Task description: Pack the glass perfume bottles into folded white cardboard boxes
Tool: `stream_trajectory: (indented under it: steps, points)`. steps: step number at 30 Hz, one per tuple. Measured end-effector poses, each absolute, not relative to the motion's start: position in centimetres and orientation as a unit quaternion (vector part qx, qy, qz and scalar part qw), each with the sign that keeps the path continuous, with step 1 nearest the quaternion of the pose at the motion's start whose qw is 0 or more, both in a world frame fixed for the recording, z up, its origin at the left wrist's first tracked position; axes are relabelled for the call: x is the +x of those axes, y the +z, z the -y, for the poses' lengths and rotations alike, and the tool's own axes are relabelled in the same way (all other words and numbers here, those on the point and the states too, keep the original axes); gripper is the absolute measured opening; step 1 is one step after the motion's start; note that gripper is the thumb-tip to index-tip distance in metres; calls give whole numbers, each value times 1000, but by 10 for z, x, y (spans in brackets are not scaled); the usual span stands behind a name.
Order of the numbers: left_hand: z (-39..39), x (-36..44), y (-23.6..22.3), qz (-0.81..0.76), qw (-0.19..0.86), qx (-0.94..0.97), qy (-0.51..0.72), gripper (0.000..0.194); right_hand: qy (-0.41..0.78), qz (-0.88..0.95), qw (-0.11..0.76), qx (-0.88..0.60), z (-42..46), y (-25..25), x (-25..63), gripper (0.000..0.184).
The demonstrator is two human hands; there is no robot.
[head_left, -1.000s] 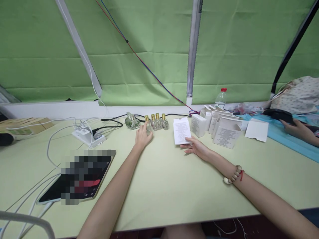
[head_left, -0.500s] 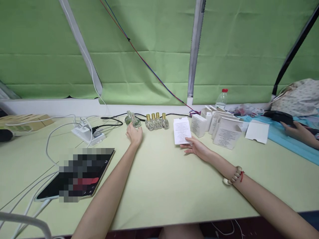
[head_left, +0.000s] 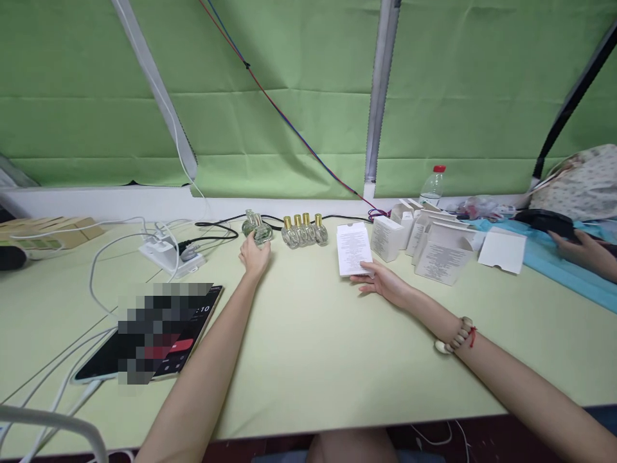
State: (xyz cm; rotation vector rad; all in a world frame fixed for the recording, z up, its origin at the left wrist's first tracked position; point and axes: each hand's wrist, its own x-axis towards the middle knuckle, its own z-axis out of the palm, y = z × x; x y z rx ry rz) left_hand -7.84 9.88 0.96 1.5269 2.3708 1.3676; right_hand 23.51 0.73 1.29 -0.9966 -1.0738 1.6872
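Observation:
My left hand [head_left: 254,254] is at a round clear-glass perfume bottle [head_left: 263,233], its thumb and fingers closed about the near side. Another glass bottle [head_left: 248,222] stands just behind, partly covered. To the right is a row of several glass perfume bottles [head_left: 304,233] with gold caps. A white box [head_left: 353,247] covered in small print is tilted up in my right hand [head_left: 383,281], thumb on its front and fingers behind the lower edge. Beside it on the table stand several similar white boxes [head_left: 441,260], some with raised flaps.
A tablet-like device [head_left: 193,321] and a white power strip [head_left: 166,253] with cables lie at left. Brown cartons [head_left: 53,233] sit far left. A red-capped water bottle [head_left: 432,185] stands behind the boxes. At right, another person's hand [head_left: 585,253] is by a black object over blue cloth [head_left: 569,273].
My left hand has shifted slightly left around the glass bottle, showing more of it. My right hand keeps the white box nearly still. The camera view has moved a little.

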Motion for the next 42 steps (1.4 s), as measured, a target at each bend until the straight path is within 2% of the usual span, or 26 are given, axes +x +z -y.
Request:
stream_trajectory:
  steps: [6, 10, 18, 25, 31, 42]
  points:
    - [-98, -77, 11, -760, 28, 505, 408, 36, 681, 431, 436, -400, -7, 13, 235, 38]
    - [-96, -76, 13, -751, 18, 500, 430, 31, 681, 433, 436, -398, -7, 13, 236, 36]
    - [-100, -78, 13, -755, 30, 512, 408, 31, 676, 439, 438, -398, -6, 14, 234, 36]
    - [-98, -78, 13, -757, -6, 508, 411, 39, 676, 442, 432, -401, -5, 17, 232, 35]
    - [-104, -81, 11, -769, 14, 522, 368, 45, 677, 450, 430, -393, -6, 16, 233, 38]
    - [-96, -74, 15, -771, -23, 515, 373, 35, 677, 446, 430, -397, -4, 18, 232, 36]
